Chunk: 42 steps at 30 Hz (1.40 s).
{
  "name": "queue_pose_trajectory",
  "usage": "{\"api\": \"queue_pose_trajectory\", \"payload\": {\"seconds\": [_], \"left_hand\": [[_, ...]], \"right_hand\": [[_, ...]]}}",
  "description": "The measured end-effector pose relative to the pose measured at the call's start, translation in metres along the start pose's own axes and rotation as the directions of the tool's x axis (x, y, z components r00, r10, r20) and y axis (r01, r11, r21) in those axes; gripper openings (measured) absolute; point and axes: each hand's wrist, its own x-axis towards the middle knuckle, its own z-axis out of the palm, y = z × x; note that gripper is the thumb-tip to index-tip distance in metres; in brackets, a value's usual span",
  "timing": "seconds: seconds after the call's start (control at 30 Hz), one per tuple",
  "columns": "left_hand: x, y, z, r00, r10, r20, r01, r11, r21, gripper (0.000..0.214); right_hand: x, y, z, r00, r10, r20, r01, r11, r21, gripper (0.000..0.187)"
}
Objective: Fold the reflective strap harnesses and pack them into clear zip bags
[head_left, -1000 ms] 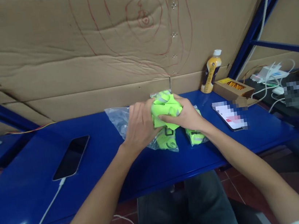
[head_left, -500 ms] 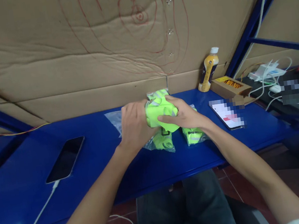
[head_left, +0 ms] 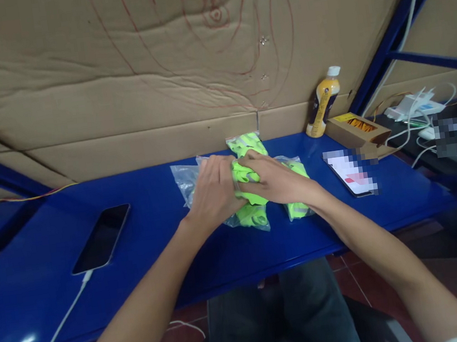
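Between both hands, above the middle of the blue table, is a folded neon-green reflective vest (head_left: 254,197) with silver strips. My left hand (head_left: 214,189) is closed around its left side, fingers over the top. A clear plastic bag (head_left: 184,181) sticks out behind this hand; how far it covers the vest is hidden. My right hand (head_left: 278,178) grips the vest's right side with fingers curled onto it. Bagged neon-green bundles lie around the hands: one behind (head_left: 245,143), one beneath and in front (head_left: 255,218), and one to the right (head_left: 299,210), partly under my right wrist.
A black phone (head_left: 102,238) on a white cable lies at the left of the blue table (head_left: 151,220). At the right are a lit phone (head_left: 349,175), a yellow drink bottle (head_left: 323,103) and an open cardboard box (head_left: 358,131). Cardboard (head_left: 120,112) lines the back.
My right hand has shifted closer to my left and its fingers have curled over the vest. Less of the vest shows now. The view has moved slightly.
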Motion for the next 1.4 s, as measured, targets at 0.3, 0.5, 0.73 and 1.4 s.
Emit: {"api": "queue_pose_trajectory", "payload": {"seconds": [0.3, 0.5, 0.73, 1.4], "left_hand": [[0.005, -0.005, -0.002, 0.982, -0.177, -0.063, 0.172, 0.983, -0.066, 0.068], [0.003, -0.001, -0.005, 0.996, -0.091, -0.023, 0.091, 0.996, -0.015, 0.058], [0.004, 0.002, -0.007, 0.997, -0.076, -0.005, 0.076, 0.997, 0.009, 0.056], [0.007, -0.006, -0.011, 0.993, -0.074, -0.096, 0.078, 0.996, 0.042, 0.054]], "right_hand": [[-0.006, -0.002, -0.010, 0.953, -0.187, -0.239, 0.206, 0.977, 0.056, 0.037], [-0.002, -0.005, 0.006, 0.949, -0.102, -0.297, 0.137, 0.986, 0.099, 0.023], [-0.001, -0.014, 0.011, 0.940, -0.009, -0.340, 0.034, 0.997, 0.067, 0.024], [0.003, -0.008, 0.022, 0.934, 0.080, -0.347, 0.070, 0.914, 0.399, 0.033]]}}
